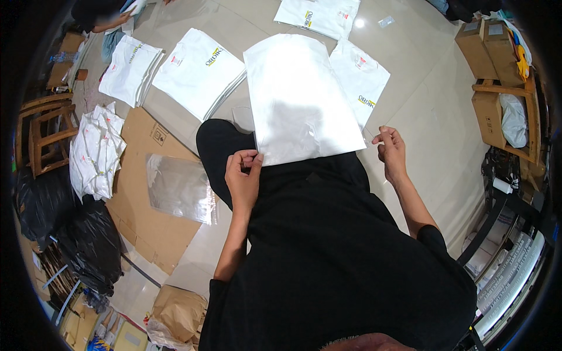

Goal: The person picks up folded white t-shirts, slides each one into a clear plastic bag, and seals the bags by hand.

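Note:
A folded white shirt in a clear plastic bag (298, 76) lies across my lap, its near edge toward me. My left hand (243, 178) pinches the bag's near left corner between thumb and fingers. Just beyond the near right corner is my right hand (391, 151), its fingers loosely bent and apart; I see nothing held in it. Light glares off the plastic and washes out the shirt's details. Past the bag lies a folded white shirt (360, 79) with a dark and yellow print. An empty clear plastic bag (178, 184) rests on cardboard to my left.
Folded white shirts (196, 73) lie in stacks on the tiled floor ahead, beside another stack (130, 70). A cardboard sheet (132, 193), a loose pile of white shirts (96, 152) and black bags (88, 245) are at left. Cardboard boxes (489, 50) stand at right. Another person's hand (120, 20) shows far left.

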A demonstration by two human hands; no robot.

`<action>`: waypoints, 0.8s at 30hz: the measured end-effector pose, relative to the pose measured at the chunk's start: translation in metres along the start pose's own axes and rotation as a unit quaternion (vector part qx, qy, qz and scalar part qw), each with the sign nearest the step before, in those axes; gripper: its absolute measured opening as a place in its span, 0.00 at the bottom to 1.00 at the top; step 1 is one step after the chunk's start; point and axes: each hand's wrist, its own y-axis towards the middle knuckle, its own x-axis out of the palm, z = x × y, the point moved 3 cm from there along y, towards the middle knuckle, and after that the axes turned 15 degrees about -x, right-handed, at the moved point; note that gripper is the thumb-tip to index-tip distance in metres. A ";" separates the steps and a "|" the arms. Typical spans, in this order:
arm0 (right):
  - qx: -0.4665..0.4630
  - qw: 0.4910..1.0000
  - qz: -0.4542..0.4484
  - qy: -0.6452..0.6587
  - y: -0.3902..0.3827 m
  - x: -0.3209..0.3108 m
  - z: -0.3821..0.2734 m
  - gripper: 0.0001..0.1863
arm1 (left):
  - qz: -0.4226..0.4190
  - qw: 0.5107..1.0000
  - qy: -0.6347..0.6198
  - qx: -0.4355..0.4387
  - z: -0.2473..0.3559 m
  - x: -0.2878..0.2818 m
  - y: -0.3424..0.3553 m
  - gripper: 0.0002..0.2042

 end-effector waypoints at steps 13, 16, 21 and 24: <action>0.160 0.945 -0.154 0.240 -0.001 0.020 -0.007 0.09 | -0.002 0.997 0.031 0.072 0.024 -0.008 0.005 0.22; 0.120 0.925 -0.184 0.310 -0.010 0.056 -0.053 0.06 | -0.157 0.948 0.085 0.264 0.120 0.028 -0.020 0.43; 0.005 0.898 -0.216 0.383 -0.013 0.102 -0.104 0.19 | -0.174 0.916 0.145 0.330 0.184 0.075 0.020 0.38; 0.065 0.881 -0.281 0.375 0.007 0.114 -0.066 0.36 | -0.204 0.929 0.055 0.305 0.224 0.066 0.058 0.29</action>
